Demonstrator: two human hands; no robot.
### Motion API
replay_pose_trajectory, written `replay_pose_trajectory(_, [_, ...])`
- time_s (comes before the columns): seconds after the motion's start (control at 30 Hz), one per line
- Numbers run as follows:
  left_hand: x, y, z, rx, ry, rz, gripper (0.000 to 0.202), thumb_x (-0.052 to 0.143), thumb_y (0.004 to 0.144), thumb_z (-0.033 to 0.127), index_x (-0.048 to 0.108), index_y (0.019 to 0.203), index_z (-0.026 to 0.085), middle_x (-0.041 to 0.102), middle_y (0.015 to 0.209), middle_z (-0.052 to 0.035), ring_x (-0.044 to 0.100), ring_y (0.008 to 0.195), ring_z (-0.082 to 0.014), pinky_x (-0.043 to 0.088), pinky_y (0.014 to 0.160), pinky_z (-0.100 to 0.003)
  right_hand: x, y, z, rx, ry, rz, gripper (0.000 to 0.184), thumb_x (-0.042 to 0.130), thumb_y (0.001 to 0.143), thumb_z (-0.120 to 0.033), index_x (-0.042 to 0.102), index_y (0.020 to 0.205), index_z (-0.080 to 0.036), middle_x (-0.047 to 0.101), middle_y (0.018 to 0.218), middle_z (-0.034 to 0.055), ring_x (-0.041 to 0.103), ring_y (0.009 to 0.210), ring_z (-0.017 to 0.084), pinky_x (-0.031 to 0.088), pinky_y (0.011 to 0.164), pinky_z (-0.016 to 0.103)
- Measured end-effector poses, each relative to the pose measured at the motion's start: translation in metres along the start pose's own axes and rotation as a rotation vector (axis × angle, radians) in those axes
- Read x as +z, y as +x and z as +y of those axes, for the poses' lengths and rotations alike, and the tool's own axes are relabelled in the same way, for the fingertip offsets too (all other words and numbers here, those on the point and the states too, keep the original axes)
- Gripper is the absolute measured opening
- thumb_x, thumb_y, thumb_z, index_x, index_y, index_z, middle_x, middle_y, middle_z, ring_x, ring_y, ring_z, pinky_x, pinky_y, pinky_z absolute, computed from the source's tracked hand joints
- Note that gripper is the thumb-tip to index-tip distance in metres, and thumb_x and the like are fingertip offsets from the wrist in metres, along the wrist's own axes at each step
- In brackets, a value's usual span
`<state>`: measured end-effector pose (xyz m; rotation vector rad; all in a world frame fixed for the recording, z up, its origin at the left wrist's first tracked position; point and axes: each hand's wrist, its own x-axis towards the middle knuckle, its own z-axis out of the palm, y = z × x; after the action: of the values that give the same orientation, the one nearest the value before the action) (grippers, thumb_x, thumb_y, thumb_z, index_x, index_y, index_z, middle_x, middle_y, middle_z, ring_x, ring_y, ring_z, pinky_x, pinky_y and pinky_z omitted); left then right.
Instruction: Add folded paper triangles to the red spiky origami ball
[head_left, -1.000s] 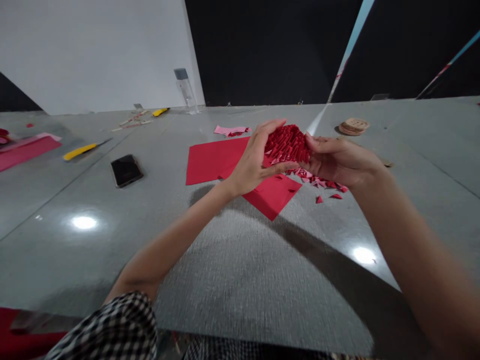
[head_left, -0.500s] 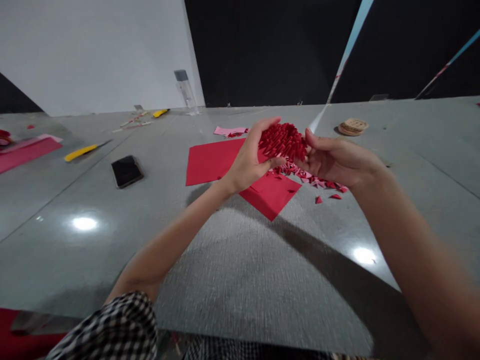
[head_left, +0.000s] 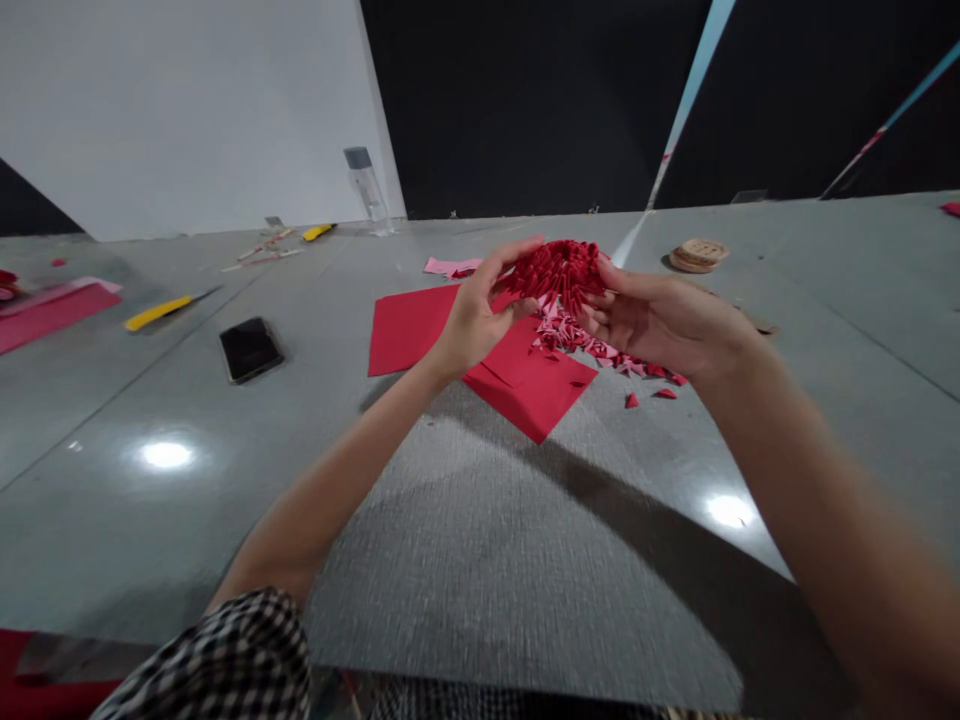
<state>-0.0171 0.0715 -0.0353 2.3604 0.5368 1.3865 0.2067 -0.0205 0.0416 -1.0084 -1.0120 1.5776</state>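
Red folded-paper origami dome [head_left: 559, 272], built from many small tightly packed modules, sits between the person's two hands, held in the air above a red paper sheet [head_left: 409, 335]. Its ridged, rounded top faces up and away, and a few pink pieces show along its lower edge. The left hand [head_left: 476, 318] cups its near side, with the fingers [head_left: 517, 250] curved over the top edge and the thumb low against it. The right hand [head_left: 660, 325] closes in from the other side, its palm turned up and its fingers [head_left: 619, 280] pressed against the far edge. Both grips are narrow and firmly around the dome.

Just below the dome, a heap of small pink and red paper triangles [head_left: 577, 345] spills across the sheet's right corner onto the grey stone table [head_left: 487, 560]. A few loose red triangles [head_left: 645, 398] lie apart to the right. Beyond the sheet is a strip of pink paper [head_left: 450, 266]. Farther left are a black smartphone [head_left: 250, 350], a yellow utility knife [head_left: 157, 313] and a pink sheet [head_left: 52, 315]. A clear bottle [head_left: 366, 185] stands at the far edge, and a round wooden piece [head_left: 697, 255] lies far right. A checked sleeve [head_left: 206, 665] covers the left upper arm.
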Motion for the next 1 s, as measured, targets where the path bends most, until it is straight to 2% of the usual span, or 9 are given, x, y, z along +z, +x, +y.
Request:
replay_pose_trajectory(0.13, [-0.001, 0.002, 0.004, 0.012, 0.013, 0.005, 0.071, 0.055, 0.095, 0.075, 0.047, 0.152, 0.034, 0.052, 0.162, -0.0119, 0.047, 0.155, -0.0308, 0.043, 0.128, -0.052, 0.0, 0.001, 0.0, -0.001, 0.02, 0.014, 0.012, 0.07, 0.096, -0.021, 0.071, 0.085, -0.023, 0.07, 0.088, 0.0002, 0.068, 0.081, 0.01, 0.06, 0.077, 0.019])
replay_pose_trajectory(0.27, [-0.003, 0.001, 0.016, -0.019, 0.01, -0.037, 0.064, 0.048, 0.101, 0.067, 0.043, 0.157, 0.036, 0.048, 0.166, -0.0094, 0.044, 0.157, -0.0296, 0.04, 0.13, -0.051, 0.007, -0.002, -0.002, -0.005, 0.04, 0.018, 0.023, 0.063, 0.098, -0.01, 0.07, 0.078, -0.021, 0.069, 0.085, -0.0009, 0.065, 0.078, 0.006, 0.06, 0.084, 0.016])
replay_pose_trajectory(0.37, [-0.004, -0.002, 0.025, -0.017, 0.007, -0.044, 0.06, 0.045, 0.105, 0.061, 0.04, 0.16, 0.037, 0.045, 0.169, -0.0075, 0.04, 0.159, -0.0292, 0.036, 0.131, -0.052, 0.011, -0.005, -0.002, 0.002, 0.049, 0.037, 0.029, 0.059, 0.099, -0.008, 0.07, 0.075, -0.02, 0.067, 0.081, -0.0008, 0.064, 0.076, 0.005, 0.06, 0.083, 0.014])
replay_pose_trajectory(0.43, [-0.004, -0.003, 0.027, 0.005, 0.02, -0.032, 0.065, 0.052, 0.102, 0.063, 0.04, 0.16, 0.036, 0.045, 0.169, -0.0084, 0.039, 0.16, -0.0311, 0.037, 0.13, -0.054, 0.012, -0.005, -0.002, -0.007, 0.034, 0.025, 0.027, 0.061, 0.098, -0.009, 0.07, 0.075, -0.02, 0.066, 0.081, -0.0002, 0.064, 0.076, 0.006, 0.06, 0.084, 0.015])
replay_pose_trajectory(0.53, [-0.002, -0.003, 0.025, 0.075, 0.082, -0.005, 0.089, 0.069, 0.086, 0.074, 0.037, 0.159, 0.034, 0.044, 0.169, -0.0134, 0.041, 0.158, -0.0353, 0.038, 0.129, -0.056, 0.012, -0.006, 0.001, -0.028, 0.001, -0.027, 0.022, 0.067, 0.095, -0.01, 0.07, 0.076, -0.02, 0.063, 0.077, 0.0002, 0.063, 0.075, 0.009, 0.06, 0.084, 0.018])
replay_pose_trajectory(0.6, [-0.001, -0.002, 0.024, 0.108, 0.126, 0.007, 0.1, 0.074, 0.079, 0.078, 0.036, 0.159, 0.033, 0.044, 0.168, -0.0159, 0.042, 0.157, -0.0371, 0.036, 0.129, -0.058, 0.011, -0.006, 0.003, -0.03, -0.009, -0.053, 0.021, 0.07, 0.093, -0.012, 0.068, 0.074, -0.021, 0.059, 0.072, -0.0006, 0.06, 0.07, 0.009, 0.06, 0.08, 0.019])
replay_pose_trajectory(0.7, [0.0, 0.0, 0.024, 0.066, 0.168, -0.012, 0.099, 0.073, 0.079, 0.079, 0.035, 0.159, 0.033, 0.045, 0.167, -0.0159, 0.041, 0.157, -0.0376, 0.036, 0.129, -0.059, 0.009, -0.005, 0.004, -0.019, -0.024, -0.082, 0.02, 0.071, 0.093, -0.015, 0.067, 0.074, -0.021, 0.056, 0.068, -0.0011, 0.057, 0.067, 0.01, 0.06, 0.075, 0.022])
replay_pose_trajectory(0.8, [-0.002, 0.0, 0.027, 0.026, 0.17, -0.025, 0.095, 0.071, 0.081, 0.077, 0.037, 0.158, 0.033, 0.047, 0.165, -0.0152, 0.043, 0.156, -0.0374, 0.037, 0.129, -0.059, 0.007, -0.004, 0.004, -0.001, -0.018, -0.071, 0.015, 0.07, 0.094, -0.018, 0.07, 0.079, -0.022, 0.061, 0.072, -0.0001, 0.06, 0.069, 0.01, 0.059, 0.073, 0.021])
replay_pose_trajectory(1.0, [-0.004, -0.001, 0.031, 0.04, 0.162, -0.03, 0.089, 0.069, 0.087, 0.073, 0.037, 0.158, 0.032, 0.048, 0.165, -0.015, 0.044, 0.155, -0.0366, 0.038, 0.128, -0.057, 0.01, -0.004, 0.004, 0.003, 0.042, -0.024, 0.018, 0.07, 0.09, -0.008, 0.072, 0.077, -0.019, 0.066, 0.079, 0.0004, 0.063, 0.073, 0.008, 0.059, 0.076, 0.016])
